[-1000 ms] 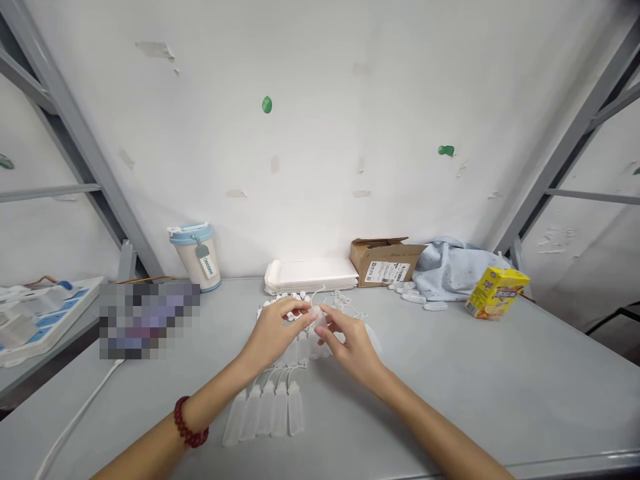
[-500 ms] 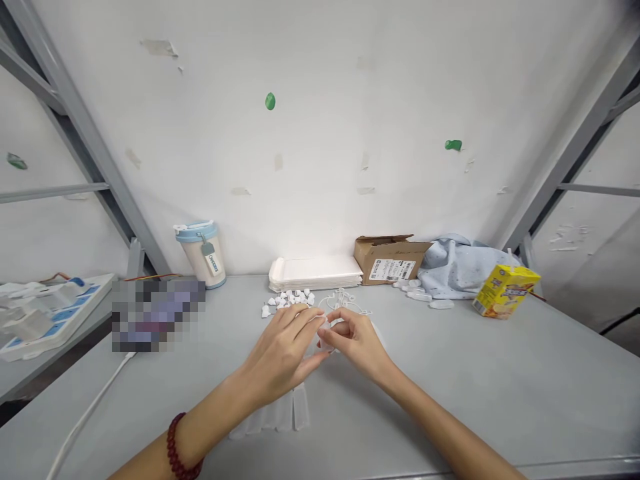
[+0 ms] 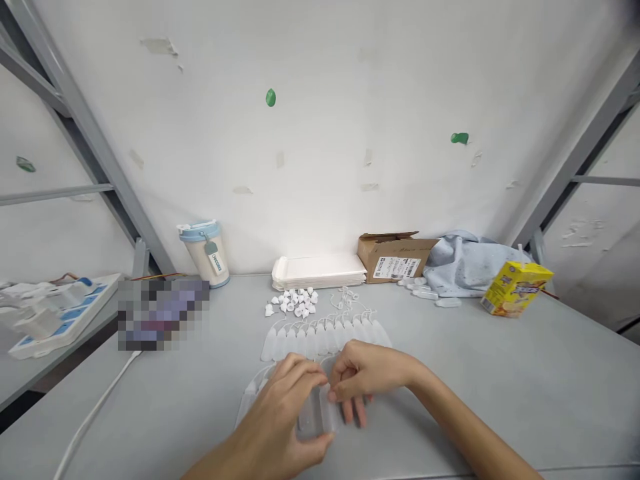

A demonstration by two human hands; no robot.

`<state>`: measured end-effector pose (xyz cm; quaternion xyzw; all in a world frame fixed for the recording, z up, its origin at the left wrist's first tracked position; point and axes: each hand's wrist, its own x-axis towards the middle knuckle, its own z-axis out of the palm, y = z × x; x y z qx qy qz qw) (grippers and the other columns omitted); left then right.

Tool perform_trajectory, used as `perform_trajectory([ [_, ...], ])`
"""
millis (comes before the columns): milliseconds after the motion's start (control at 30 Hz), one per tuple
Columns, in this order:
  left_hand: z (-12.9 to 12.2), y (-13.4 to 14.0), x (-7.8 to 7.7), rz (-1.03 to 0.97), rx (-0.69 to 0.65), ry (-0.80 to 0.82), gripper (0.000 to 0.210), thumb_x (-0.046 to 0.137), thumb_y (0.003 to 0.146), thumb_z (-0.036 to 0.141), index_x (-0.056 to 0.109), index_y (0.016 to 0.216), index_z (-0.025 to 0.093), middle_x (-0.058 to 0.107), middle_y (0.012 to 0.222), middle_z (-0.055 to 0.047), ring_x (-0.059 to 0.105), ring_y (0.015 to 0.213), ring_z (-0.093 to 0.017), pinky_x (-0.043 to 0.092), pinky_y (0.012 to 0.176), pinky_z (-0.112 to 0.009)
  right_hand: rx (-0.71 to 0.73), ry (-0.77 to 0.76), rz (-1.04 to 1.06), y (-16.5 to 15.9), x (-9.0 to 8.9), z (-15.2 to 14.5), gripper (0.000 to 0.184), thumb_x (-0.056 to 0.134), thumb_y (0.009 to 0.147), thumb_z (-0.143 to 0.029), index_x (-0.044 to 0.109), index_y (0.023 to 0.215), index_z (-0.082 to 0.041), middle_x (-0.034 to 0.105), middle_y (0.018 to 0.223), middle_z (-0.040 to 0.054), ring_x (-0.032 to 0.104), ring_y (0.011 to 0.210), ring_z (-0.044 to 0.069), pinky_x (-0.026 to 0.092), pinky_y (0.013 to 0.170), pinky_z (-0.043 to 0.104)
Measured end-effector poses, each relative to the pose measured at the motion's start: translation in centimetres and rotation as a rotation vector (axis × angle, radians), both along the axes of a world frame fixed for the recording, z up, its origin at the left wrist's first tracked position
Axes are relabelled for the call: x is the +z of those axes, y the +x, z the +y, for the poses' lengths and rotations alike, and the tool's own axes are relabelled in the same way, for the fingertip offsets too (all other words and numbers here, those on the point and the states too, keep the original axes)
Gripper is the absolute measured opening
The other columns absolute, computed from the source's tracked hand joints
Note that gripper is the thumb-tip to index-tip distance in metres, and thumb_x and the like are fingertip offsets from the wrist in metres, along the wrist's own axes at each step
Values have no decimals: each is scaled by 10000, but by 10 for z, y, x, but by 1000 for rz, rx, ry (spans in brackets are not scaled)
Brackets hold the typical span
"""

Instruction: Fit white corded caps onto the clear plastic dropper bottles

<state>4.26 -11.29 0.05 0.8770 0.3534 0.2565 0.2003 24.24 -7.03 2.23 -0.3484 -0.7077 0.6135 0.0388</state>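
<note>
A translucent plastic tube (image 3: 327, 415) lies low over the tabletop between my hands. My left hand (image 3: 287, 417) spans it end to end, fingers at the far end and thumb at the near end. With thumb and forefinger my right hand (image 3: 367, 370) pinches its right side, other fingers pointing down at the table. More such tubes lie side by side to the left, partly hidden under my left hand. Beyond them runs a row of translucent tubes with white string loops (image 3: 325, 337). Behind that row sits a pile of small white caps (image 3: 299, 301).
At the back stand a stack of white envelopes (image 3: 320, 272) and an open cardboard box (image 3: 397, 259). Loose tubes (image 3: 425, 294), a blue cloth (image 3: 473, 263) and a yellow drink carton (image 3: 517, 288) lie right. A tumbler (image 3: 205, 257), blurred device (image 3: 165, 317) and power strip (image 3: 70, 317) are left.
Both hands have come down and nearer to me, from above the looped row to the near tubes. The looped row is now uncovered. The view has shifted slightly.
</note>
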Motion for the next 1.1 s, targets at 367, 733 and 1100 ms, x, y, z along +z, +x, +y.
perform_trajectory([
  [367,3,-6,1,109,28,-41,307,614,641,136,566,935,207,579,985,-34,456,952,-225,412,837,-360,-35,-18,0,-10,-12,1,107,542,760,-221,512,687,-148,564,499,-62,499,320,47,393,421,156],
  [733,5,-11,1,200,21,-35,352,604,664,144,532,1001,217,531,1100,-51,428,1043,-246,393,893,-383,-29,-33,17,-10,-12,4,98,564,744,-216,517,686,-153,558,461,-74,479,286,49,368,364,142],
  [1100,79,10,36,162,31,74,180,480,803,280,573,932,195,597,962,-60,483,957,-233,397,826,-357,-894,824,-511,70,9,39,234,416,868,-298,597,814,-161,671,726,36,621,603,134,420,544,214],
])
